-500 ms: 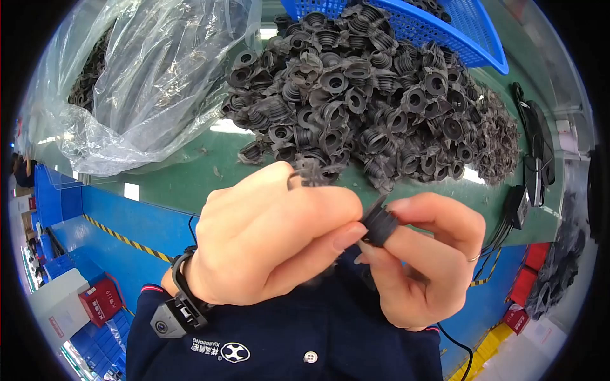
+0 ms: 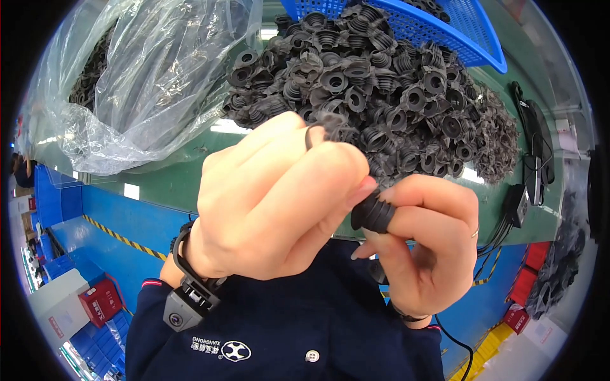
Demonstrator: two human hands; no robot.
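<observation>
the right hand (image 2: 435, 238) is holding a black ribbed rubber piece (image 2: 373, 215) between thumb and fingers, in front of the heap of similar pieces (image 2: 406, 101) on the green counter (image 2: 175, 174). the left hand (image 2: 273, 200) is holding dark ragged scrap (image 2: 337, 129) in curled fingers; what its thumb is pinching beside the piece, i cannot tell. i think the right grip should be staying firm, the left pulling gently, not stretching the ribs.

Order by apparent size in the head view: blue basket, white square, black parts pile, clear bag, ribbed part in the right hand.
1. Black parts pile and clear bag: too alike to rank
2. Blue basket, cut off by the frame
3. Ribbed part in the right hand, nearer the camera
4. White square
</observation>
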